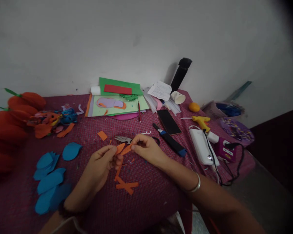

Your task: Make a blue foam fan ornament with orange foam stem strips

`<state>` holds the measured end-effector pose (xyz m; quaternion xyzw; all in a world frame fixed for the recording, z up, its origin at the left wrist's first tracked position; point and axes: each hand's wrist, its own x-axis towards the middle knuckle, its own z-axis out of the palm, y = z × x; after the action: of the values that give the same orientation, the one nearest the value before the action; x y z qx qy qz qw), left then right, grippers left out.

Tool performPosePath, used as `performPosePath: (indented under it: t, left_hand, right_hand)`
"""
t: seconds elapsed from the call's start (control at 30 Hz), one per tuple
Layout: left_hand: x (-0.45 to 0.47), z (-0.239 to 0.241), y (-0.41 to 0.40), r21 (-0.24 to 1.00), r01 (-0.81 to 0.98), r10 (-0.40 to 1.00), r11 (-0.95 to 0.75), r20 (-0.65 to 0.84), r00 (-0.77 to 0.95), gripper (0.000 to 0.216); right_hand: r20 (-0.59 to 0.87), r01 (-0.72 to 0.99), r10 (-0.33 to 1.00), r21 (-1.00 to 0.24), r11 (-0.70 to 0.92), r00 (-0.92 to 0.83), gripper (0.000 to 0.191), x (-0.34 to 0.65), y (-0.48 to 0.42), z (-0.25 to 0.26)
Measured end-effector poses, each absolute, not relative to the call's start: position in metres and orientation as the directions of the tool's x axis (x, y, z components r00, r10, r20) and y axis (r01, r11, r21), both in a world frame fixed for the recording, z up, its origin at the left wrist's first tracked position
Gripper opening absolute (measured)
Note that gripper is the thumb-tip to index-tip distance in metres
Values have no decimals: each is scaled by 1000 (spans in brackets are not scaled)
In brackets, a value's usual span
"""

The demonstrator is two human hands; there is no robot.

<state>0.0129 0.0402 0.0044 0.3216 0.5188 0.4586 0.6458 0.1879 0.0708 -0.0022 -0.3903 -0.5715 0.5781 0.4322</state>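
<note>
Between finger and thumb, my left hand pinches an orange foam-like piece with a pointed end. My right hand grips a narrow orange strip that meets the piece in the left. Below the hands, several loose orange strips lie crossed on the cloth. A small orange rectangle rests beyond my left hand. The scissors lie just behind the fingers, their handles partly hidden by my right hand.
Blue petal shapes and orange pumpkin-like shapes are at left. Coloured sheets lie by the wall. To the right are a cutter knife, a phone, a yellow glue gun, a white power bank and cables.
</note>
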Motion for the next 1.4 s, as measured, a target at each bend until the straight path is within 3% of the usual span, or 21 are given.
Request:
performPosePath:
  t: [0.23,0.4,0.6,0.77,0.93,1.1,1.27,1.4]
  left_hand:
    - [5,-4,45,955,-140,964,263,-264,12,19]
    - [1,-9,46,987,80,990,142,-142,-1,14]
    - [2,-2,45,969,242,998,56,-57,-1,12]
    - [6,-7,44,988,136,996,67,-73,44,9]
    - [10,-11,43,986,-44,985,163,-160,70,11]
    - [15,-6,42,982,-102,987,160,-157,34,11]
    - [14,1,43,961,-218,984,170,-178,-16,15]
    - [12,0,44,961,-187,978,203,-207,-5,19]
  right_hand:
    - [1,-243,958,-967,-72,-288,18,192,77,-4]
    - [63,-183,934,-983,-3,-351,7,192,76,-7]
    - [218,-5,876,-971,240,-431,3,190,70,-4]
    - [110,60,872,-986,157,-477,5,180,63,-13]
    - [40,12,861,-998,54,-507,8,173,60,-22]
    - [-46,18,818,-999,-43,-574,10,174,60,-21]
    - [-146,-97,821,-967,-237,-553,9,178,63,-12]
    - [-134,-179,863,-952,-249,-488,11,180,67,-7]
